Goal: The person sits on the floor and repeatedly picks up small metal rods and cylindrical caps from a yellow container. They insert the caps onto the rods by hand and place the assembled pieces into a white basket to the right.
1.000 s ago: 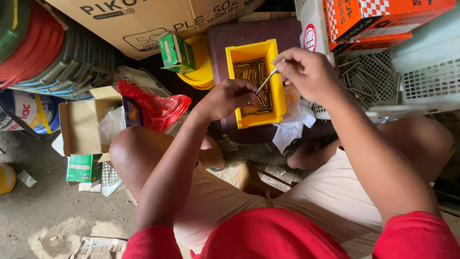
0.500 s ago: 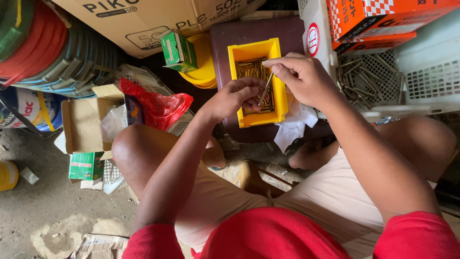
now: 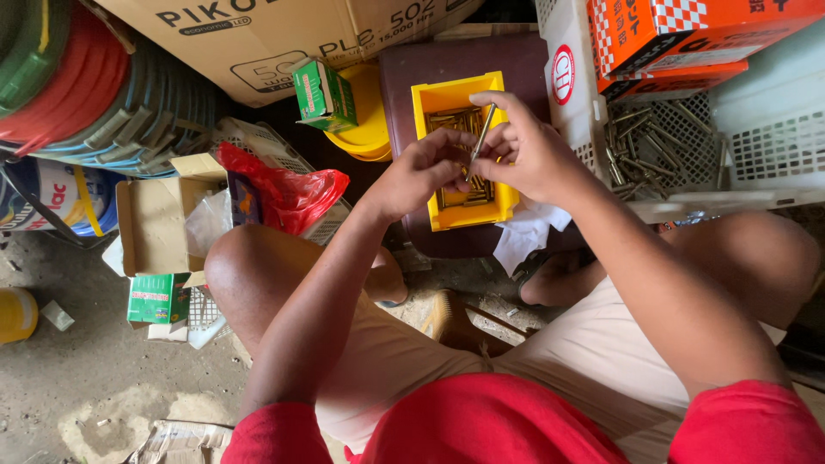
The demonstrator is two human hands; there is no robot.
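A yellow plastic bin (image 3: 427, 101) full of long brass-coloured screws stands on a dark maroon stool (image 3: 404, 77) in front of me. My right hand (image 3: 533, 150) pinches one long screw (image 3: 481, 135) upright over the bin. My left hand (image 3: 419, 172) is curled next to it, with its fingertips touching the lower end of the same screw. Both hands hover just above the bin's near half. Whether the left hand holds anything else is hidden by its fingers.
A white mesh basket (image 3: 765, 150) with several loose screws sits at the right, under orange boxes (image 3: 679, 39). A large cardboard carton (image 3: 284, 34), small green boxes (image 3: 322, 93), a red plastic bag (image 3: 288, 193), an open cardboard box (image 3: 155, 219) and coiled hoses (image 3: 77, 86) crowd the left.
My right hand has drawn the screw from the bin's far right side toward the middle, and the left hand has come up to meet it. The two hands now touch.
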